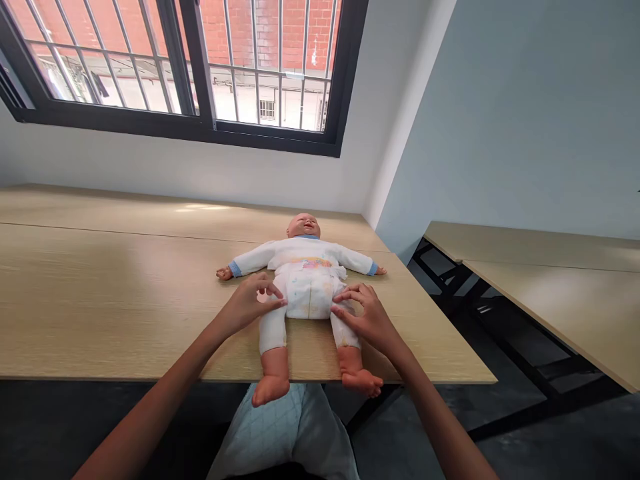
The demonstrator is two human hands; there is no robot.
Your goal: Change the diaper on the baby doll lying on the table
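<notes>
A baby doll point(305, 252) lies on its back on the wooden table, head towards the window, arms spread, feet past the front edge. It wears a white top with blue cuffs and a printed picture, white leggings and a white diaper point(309, 293) around its hips. With thumb and fingers pinched, my left hand point(255, 300) is at the diaper's left leg edge. My right hand point(364, 313) pinches at the opposite leg edge, its palm over the doll's thigh. How much material lies between the fingertips is too small to see.
The table point(100, 293) runs along the wall under a barred window point(270, 67). A second table point(560, 287) with a black metal frame stands to the right, across a gap. My legs point(295, 427) are below the front edge.
</notes>
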